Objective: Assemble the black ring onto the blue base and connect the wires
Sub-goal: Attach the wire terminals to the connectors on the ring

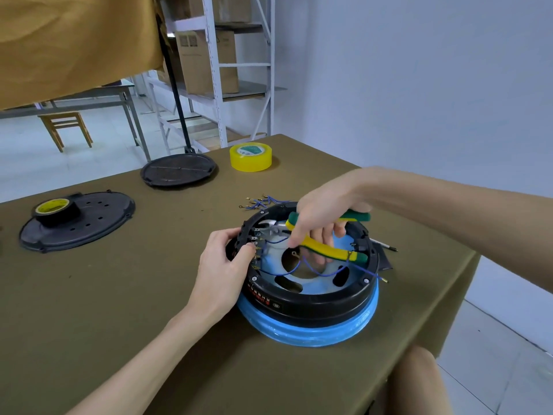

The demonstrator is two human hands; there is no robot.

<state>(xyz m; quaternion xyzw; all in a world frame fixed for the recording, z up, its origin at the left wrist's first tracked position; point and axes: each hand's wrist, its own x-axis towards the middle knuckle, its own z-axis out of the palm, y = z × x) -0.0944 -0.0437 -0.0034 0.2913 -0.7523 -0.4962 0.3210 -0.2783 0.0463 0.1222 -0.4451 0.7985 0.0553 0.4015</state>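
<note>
The black ring (314,304) sits on top of the blue base (311,332) near the table's right edge. My left hand (224,262) grips the ring's left rim beside a row of terminals. My right hand (323,217) holds yellow-and-green pliers (323,245) over the ring, their metal jaws pointing left at the terminals. Thin blue wires (314,271) loop across the inside of the ring, and one end hangs over the right rim. A bundle of spare blue wires (260,202) with metal lugs lies just behind the ring.
A yellow tape roll (250,157) stands at the back of the olive table (119,295). A black mesh disc (178,169) lies left of it. A black perforated plate (89,226) with a black tape roll (55,209) on it rests far left. A screwdriver tip (386,245) pokes out right of the ring.
</note>
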